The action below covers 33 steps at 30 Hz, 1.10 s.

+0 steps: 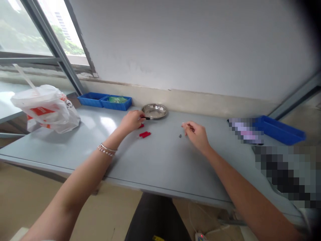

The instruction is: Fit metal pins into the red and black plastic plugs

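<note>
The left hand [132, 119] has its grip clamped on a slim black rod [148, 118], at the steel bowl's [156, 109] seven o'clock — red cylinders [144, 135] at the hand's five, apparently for easy reach. Right hand [197, 134] — grip unclear; grey part [180, 136] at its nine.

A dark rod [148, 118] points right, red pieces [146, 135] lying apart from a grey bit [180, 136].

A pale wall [188, 43] rises behind the grey table [150, 164] — daylit window [67, 33] at left, tan floor [110, 214] below.
</note>
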{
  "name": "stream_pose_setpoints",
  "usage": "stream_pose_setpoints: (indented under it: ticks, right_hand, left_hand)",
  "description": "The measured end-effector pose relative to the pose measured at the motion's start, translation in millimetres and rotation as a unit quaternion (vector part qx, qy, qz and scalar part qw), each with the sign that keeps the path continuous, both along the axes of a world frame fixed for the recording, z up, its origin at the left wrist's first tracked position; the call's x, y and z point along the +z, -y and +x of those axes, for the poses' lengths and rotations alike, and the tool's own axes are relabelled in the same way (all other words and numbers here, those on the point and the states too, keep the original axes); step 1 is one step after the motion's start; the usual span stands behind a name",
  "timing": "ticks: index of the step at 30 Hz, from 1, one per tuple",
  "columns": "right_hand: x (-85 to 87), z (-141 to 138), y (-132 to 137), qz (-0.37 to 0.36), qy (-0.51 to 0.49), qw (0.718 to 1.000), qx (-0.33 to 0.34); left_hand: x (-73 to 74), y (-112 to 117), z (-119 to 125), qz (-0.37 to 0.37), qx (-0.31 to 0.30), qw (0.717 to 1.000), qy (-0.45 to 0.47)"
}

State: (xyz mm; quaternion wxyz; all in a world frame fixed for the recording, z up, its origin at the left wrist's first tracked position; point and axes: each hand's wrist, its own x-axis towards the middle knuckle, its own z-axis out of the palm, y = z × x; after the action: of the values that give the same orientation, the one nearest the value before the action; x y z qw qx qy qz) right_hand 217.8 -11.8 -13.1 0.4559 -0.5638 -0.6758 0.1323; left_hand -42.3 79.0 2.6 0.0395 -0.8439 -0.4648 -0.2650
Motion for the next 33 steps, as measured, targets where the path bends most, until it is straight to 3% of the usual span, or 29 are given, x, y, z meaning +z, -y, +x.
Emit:
stream_pose_setpoints:
  ticks: [5,8,16,22,25,28,33]
  right_hand:
    - [-3.8,7.8,-4.8,0.038,0.066,0.995,-0.063]
    - [-6.8,9.9,-7.7,0.026,0.092,0.993,-0.073]
    - [-20.4,24.3,-20.8,-0.038,0.178,0.978,-0.101]
    - [-28.7,35.0,-27.1,-0.094,0.229,0.964,-0.096]
    - [-31.2,36.5,-28.1,-0.119,0.250,0.957,-0.088]
    - [-33.1,36.0,-27.9,-0.138,0.257,0.951,-0.099]
    - [-32.6,33.7,-27.3,-0.149,0.259,0.948,-0.109]
  left_hand:
    - [-4.1,-19.0,-25.7,-0.092,0.208,0.973,-0.029]
    - [-4.6,-19.6,-28.7,-0.180,0.258,0.947,-0.061]
    - [-10.1,-22.1,-26.7,-0.236,0.205,0.946,-0.089]
    - [-2.9,-16.8,-20.8,-0.194,0.159,0.963,-0.101]
    - [4.6,-7.4,-13.1,-0.193,0.065,0.972,-0.120]
    - [13.3,8.5,-1.1,-0.243,-0.004,0.957,-0.157]
    - [21.3,31.5,14.6,-0.285,0.013,0.937,-0.201]
